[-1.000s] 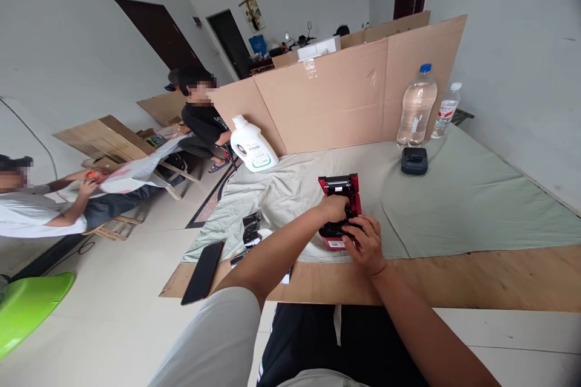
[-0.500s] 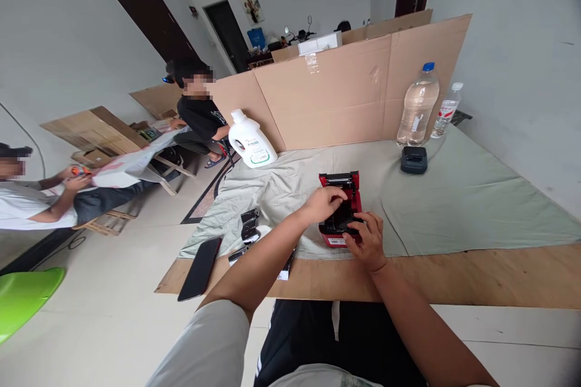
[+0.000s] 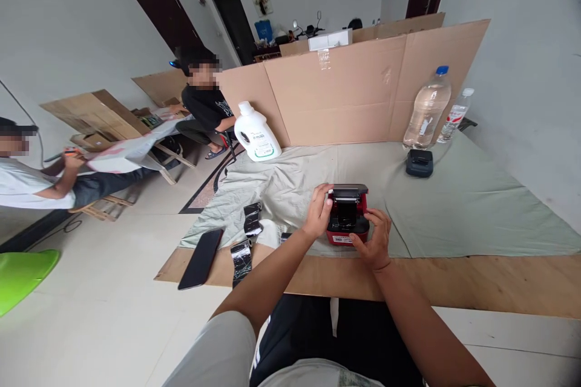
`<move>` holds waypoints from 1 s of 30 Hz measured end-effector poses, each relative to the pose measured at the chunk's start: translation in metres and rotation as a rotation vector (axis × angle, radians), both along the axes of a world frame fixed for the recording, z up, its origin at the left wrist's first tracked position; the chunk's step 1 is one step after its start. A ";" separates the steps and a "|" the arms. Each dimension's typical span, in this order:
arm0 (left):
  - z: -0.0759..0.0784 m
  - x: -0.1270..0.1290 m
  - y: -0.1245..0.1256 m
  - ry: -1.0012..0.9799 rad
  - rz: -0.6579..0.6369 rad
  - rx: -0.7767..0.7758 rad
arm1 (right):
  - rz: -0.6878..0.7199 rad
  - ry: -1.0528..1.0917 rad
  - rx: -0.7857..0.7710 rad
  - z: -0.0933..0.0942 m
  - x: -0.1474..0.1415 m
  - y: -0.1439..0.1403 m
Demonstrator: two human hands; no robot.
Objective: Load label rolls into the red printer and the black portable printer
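Note:
In front of me on the cloth stands a small red-and-black printer [image 3: 347, 236], its lid partly raised and dark film or paper showing inside. My left hand [image 3: 318, 213] grips the lid at its left side, fingers reaching up to the top edge. Against the printer's right side is my right hand [image 3: 373, 238], thumb at the front and fingers curled round the side. To the left lie strips of shiny black film: a rolled strip [image 3: 252, 219] and a longer rolled strip [image 3: 242, 259], which my left forearm partly covers. Nearby rests a black phone [image 3: 200, 260].
A white jug [image 3: 258, 133] stands at the back left before a cardboard screen [image 3: 336, 97]. On the right are a large bottle [image 3: 427, 109], a smaller bottle [image 3: 456, 116] and a dark small device [image 3: 419, 163]. Two people sit at a side table on the left.
The printer's lid has swung down towards the body. My left hand has moved from inside the printer to the lid's left side. My right hand stays at the right side. The view shifted slightly.

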State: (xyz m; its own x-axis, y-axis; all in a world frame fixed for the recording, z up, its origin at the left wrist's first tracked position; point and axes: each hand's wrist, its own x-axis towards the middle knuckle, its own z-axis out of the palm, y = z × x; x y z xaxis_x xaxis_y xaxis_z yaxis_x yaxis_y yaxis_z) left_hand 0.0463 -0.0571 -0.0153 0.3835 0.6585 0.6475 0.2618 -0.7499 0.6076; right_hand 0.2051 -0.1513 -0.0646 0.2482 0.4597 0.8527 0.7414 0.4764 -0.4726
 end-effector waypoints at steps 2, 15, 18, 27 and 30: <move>-0.009 -0.006 -0.016 -0.023 -0.031 -0.001 | -0.007 0.004 -0.019 0.001 0.000 0.000; -0.050 0.003 -0.039 -0.140 0.085 -0.021 | -0.003 -0.071 -0.114 -0.003 -0.001 0.004; -0.051 0.004 -0.038 -0.155 0.111 -0.023 | -0.045 -0.085 -0.116 -0.002 0.000 0.005; -0.048 0.000 -0.040 -0.174 0.089 -0.113 | -0.029 -0.063 -0.123 -0.009 0.002 0.007; -0.044 -0.004 -0.035 -0.286 0.149 -0.343 | -0.002 0.091 -0.191 -0.021 0.005 0.008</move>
